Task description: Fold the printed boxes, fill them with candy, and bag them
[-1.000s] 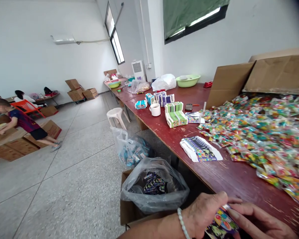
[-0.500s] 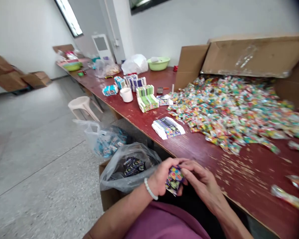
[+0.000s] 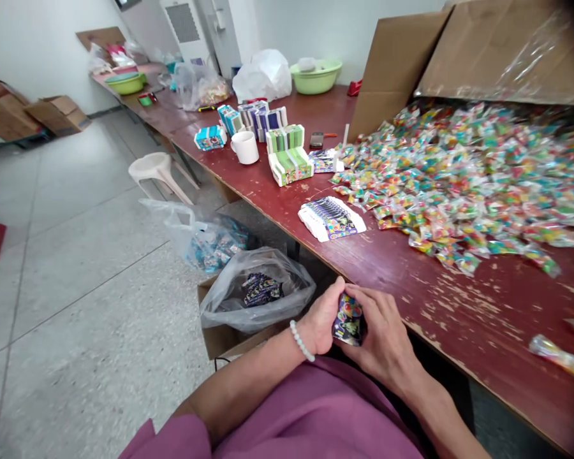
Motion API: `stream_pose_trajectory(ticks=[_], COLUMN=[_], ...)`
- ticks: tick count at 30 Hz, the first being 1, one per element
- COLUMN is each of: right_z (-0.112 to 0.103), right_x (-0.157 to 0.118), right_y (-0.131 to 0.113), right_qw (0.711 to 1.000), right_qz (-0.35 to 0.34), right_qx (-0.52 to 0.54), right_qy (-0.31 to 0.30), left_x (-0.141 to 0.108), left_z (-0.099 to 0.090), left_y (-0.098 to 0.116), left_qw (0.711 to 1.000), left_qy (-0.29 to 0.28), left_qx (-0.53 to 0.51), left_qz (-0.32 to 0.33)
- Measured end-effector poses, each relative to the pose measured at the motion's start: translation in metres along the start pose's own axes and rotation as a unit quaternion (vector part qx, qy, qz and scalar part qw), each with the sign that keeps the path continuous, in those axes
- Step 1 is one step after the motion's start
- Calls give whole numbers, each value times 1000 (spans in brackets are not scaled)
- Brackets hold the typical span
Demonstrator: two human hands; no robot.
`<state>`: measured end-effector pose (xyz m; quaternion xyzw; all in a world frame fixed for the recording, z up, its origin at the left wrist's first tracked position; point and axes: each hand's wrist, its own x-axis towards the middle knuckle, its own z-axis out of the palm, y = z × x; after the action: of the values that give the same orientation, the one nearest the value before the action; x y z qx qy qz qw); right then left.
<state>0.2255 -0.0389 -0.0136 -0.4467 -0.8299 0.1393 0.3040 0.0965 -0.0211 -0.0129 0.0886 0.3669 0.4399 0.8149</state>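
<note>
Left hand, right hand curled round dark box, at desk edge. Carton alongside: dark packs in liner. Bag behind: blue packs. Big carton: candy, spilling onto desk.

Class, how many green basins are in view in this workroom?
2: one green basin right of the white bag, another green basin farther off, upper left. More may be hidden among the clutter there.

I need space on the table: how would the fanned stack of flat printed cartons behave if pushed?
The cartons would probably slide and spread, since they overlap with no band visible. Each looks like thin card, so likely light and bendable. Lying near the edge of the table, some might drop off.
</note>
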Motion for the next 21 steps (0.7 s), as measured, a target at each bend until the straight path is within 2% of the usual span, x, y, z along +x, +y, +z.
stream_pose_trajectory(ticks=[3,7,10,13,16,19,20,21], right_z=[5,17,22,21,15,6,3,-1], right_x=[3,15,19,14,9,8,9,10], right_y=[2,-4,-8,-7,-5,0,3,8], right_qw=[999,994,990,990,991,989,987,984], right_qz=[8,8,29,50,56,61,73,90], right_qx=[48,100,125,122,103,121,136,153], right_qy=[-16,-52,-51,-48,-62,-59,-44,-24], left_x=[-3,-8,-12,-12,-10,-8,-9,-10], left_z=[-10,-25,-28,-21,-15,-28,-38,-49], left_y=[0,12,15,8,5,23,35,49], left_qw=[995,969,959,958,940,908,897,872], left_qy=[21,52,66,67,61,85,110,153], left_qx=[83,188,223,236,285,357,381,417], left_qz=[59,151,163,151,177,201,196,206])
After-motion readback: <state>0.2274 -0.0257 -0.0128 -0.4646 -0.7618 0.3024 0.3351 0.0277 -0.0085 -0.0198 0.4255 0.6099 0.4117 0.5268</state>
